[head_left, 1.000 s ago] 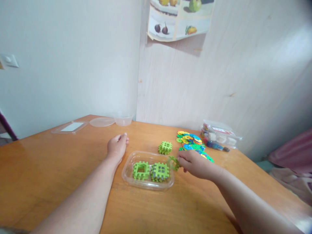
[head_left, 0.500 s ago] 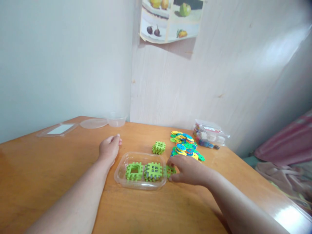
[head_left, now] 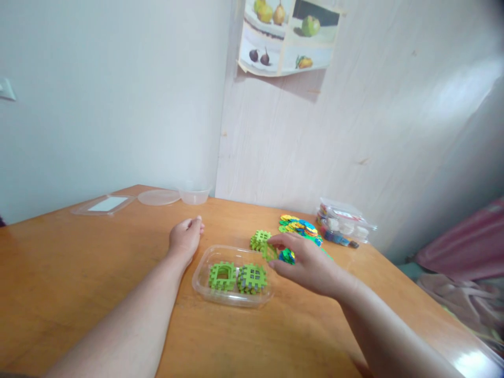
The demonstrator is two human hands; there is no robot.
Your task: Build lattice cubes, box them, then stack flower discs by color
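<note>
My right hand [head_left: 301, 261] pinches a green notched building block [head_left: 270, 252] between thumb and fingers, just above the right rear rim of a clear plastic tub [head_left: 202, 290]. Inside the tub lie two piles of similar pieces: a green block with an arched opening [head_left: 222, 277] on the left and a stack of window-pattern blocks [head_left: 252, 279] on the right. Behind the tub stands another small stack of green blocks [head_left: 260, 240], close to the held piece. Curled into a loose fist, my left hand [head_left: 186, 239] rests on the table left of the tub, with nothing visible in it.
Colourful plastic discs [head_left: 300, 226] are heaped behind my right hand, partly covered by it. A clear box of small items [head_left: 343, 220] stands at the back right. At the back left are a flat lid [head_left: 108, 205], a round lid [head_left: 159, 197] and a clear bowl [head_left: 195, 195].
My right hand has lifted the green block from beside the tub's right end and carried it back toward the small stack. My left hand stays in place; the view has shifted slightly.
</note>
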